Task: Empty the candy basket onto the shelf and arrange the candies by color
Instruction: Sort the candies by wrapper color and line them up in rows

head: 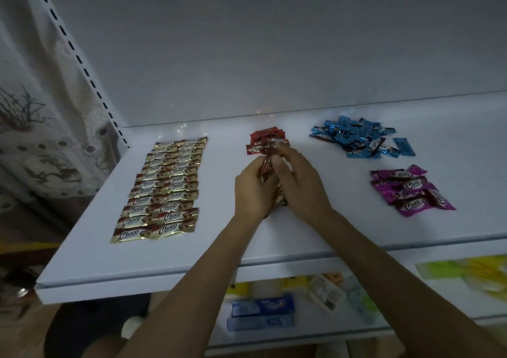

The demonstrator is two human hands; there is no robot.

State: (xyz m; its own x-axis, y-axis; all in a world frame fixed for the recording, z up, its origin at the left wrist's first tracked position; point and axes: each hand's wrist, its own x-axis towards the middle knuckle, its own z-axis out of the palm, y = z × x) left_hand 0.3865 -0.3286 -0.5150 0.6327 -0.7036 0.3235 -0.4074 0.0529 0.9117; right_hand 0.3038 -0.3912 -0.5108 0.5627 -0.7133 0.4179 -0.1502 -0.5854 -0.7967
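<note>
Four colour groups of wrapped candies on a wide white shelf [82, 261], viewed from above in dim light. Behind it, a plain white back panel [274, 42]. At far left, a slotted upright [79, 59] and a patterned curtain [41, 111]. Below the front edge, blurred packets on a lower level, among them two blue boxes [262, 307].

Largest group, at left: gold candies [162, 190], flat in two tidy columns side by side, from near the front edge to near the back. At back right: blue candies [354, 135] in a loose heap, with a single piece just apart at its right. Nearer on the right, well apart from the gold: purple candies [408, 190], a small overlapping cluster. At back centre: red candies [267, 139], a small stack.

Just in front of that stack, two bare hands close together above the shelf. Left hand [253, 190] curled around a held red bunch [264, 164] of wrappers. Right hand [299, 185] beside it, thumb and fingertips pinching the top of that bunch, right at the stack's front edge.
</note>
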